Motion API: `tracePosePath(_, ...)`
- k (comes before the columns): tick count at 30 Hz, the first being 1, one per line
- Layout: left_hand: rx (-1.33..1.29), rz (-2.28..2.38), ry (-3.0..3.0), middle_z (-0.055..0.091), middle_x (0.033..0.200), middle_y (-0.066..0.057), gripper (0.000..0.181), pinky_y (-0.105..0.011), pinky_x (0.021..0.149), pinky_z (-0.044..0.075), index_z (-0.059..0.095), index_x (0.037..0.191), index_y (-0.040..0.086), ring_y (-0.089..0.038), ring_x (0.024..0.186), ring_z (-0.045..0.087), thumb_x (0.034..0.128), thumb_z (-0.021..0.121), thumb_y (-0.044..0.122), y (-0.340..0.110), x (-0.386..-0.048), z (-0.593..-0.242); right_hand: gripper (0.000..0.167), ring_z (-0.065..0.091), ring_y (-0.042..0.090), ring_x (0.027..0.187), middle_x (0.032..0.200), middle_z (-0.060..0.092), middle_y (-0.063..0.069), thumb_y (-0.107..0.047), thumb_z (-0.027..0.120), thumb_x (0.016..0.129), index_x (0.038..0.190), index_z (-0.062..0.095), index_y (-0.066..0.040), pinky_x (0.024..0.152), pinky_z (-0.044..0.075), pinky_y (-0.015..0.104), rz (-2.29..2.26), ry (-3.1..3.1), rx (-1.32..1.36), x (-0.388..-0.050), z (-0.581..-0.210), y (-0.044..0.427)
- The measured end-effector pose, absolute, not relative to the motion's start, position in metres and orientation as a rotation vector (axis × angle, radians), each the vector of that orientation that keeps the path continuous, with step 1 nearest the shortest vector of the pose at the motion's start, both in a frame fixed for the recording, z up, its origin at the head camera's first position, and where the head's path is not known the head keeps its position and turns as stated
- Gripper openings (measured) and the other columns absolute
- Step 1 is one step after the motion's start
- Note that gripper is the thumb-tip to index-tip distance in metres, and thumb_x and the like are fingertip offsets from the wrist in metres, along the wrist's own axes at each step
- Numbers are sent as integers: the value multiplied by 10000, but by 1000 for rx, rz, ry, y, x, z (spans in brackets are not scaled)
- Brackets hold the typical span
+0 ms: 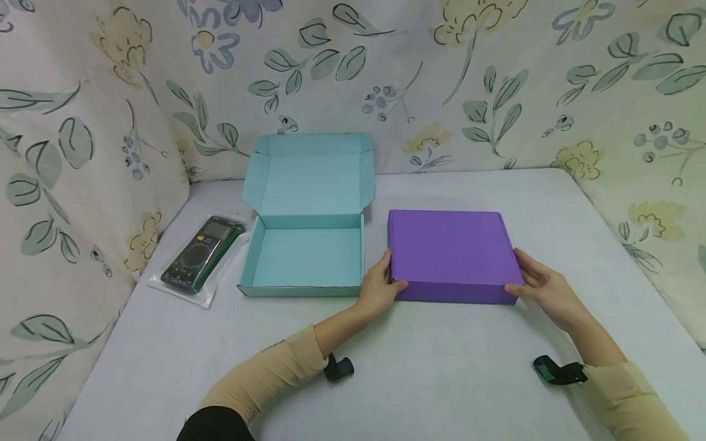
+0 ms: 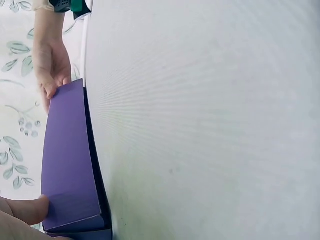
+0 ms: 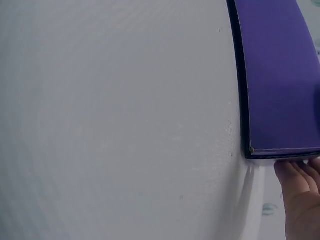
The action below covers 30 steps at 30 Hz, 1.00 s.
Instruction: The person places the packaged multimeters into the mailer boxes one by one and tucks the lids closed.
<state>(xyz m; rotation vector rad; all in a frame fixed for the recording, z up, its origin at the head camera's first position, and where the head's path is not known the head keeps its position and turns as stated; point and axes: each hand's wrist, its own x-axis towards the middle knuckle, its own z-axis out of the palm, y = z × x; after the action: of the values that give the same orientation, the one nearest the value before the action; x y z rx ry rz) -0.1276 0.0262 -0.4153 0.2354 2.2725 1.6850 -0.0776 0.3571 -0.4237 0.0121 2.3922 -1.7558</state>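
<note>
A closed purple cardboard box [image 1: 449, 248] sits on the white table, right of the centre. My left hand [image 1: 378, 286] holds its left end, the thumb on the front face near the corner and the fingers along the side. At the opposite end my right hand [image 1: 551, 297] grips the box, its thumb at the front right corner. In the left wrist view the front face of the purple box [image 2: 70, 155] runs between both hands. The right wrist view has fingers [image 3: 295, 180] against the box's end; the thumb is hidden there.
Left of the purple box stands a light blue box [image 1: 311, 257] with its lid [image 1: 311, 177] raised. Farther left, a multimeter [image 1: 201, 254] lies in a clear plastic bag [image 1: 206, 298]. Floral curtains [image 1: 408, 79] hang behind and beside the white table [image 1: 430, 373].
</note>
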Motion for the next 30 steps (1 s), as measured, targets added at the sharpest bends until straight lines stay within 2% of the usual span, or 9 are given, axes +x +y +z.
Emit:
tracePosePath(3,239,1687,2284,263,1546,-210,734,-335,1100,337,217,1503,-71,-296,1404,304,897,631,-61,27,-127,-414,840,258,94,1406,1559,51,279,-40,654,920,1531,82,23,919,375,33,-1760,2389,12,-79,-422,356)
tracePosePath(9,237,1675,2306,282,1536,-213,733,-320,1097,340,230,1499,-72,-290,1394,323,889,636,-64,28,-130,-412,862,293,70,1382,1541,92,298,-29,681,896,1525,95,35,903,381,27,-1703,2438,4,-80,-419,356)
tracePosePath(16,219,1667,2283,264,1547,-201,740,-325,1112,316,214,1506,-63,-281,1406,299,889,622,-84,28,-129,-412,1000,219,233,1419,1549,81,289,-43,762,822,1537,65,5,915,375,36,-1592,2488,-9,-80,-417,353)
tracePosePath(20,317,1568,2363,229,1568,-182,872,-377,1145,271,171,1523,-48,-295,1428,251,800,643,-172,28,-127,-416,1102,200,379,1399,1547,66,307,-5,795,759,1540,17,-5,910,378,35,-1549,2516,-73,-80,-417,351)
tracePosePath(23,397,1540,2390,200,1582,-160,938,-382,1156,241,140,1537,-22,-284,1438,221,728,551,-260,26,-125,-422,1116,233,449,1352,1538,77,323,23,797,738,1536,18,3,882,404,38,-1504,2553,-88,-80,-417,350)
tracePosePath(26,389,1621,2343,207,1575,-166,949,-354,1139,260,151,1538,-8,-269,1427,242,679,432,-298,25,-123,-426,1100,296,471,1302,1521,125,334,31,803,726,1530,52,16,842,445,54,-1463,2593,-63,-81,-416,349)
tracePosePath(30,306,1718,2302,261,1545,-196,961,-330,1109,298,197,1532,6,-280,1401,294,648,390,-316,27,-122,-426,1088,337,486,1264,1500,184,330,24,815,717,1525,86,9,817,469,70,-1460,2593,-5,-81,-416,348)
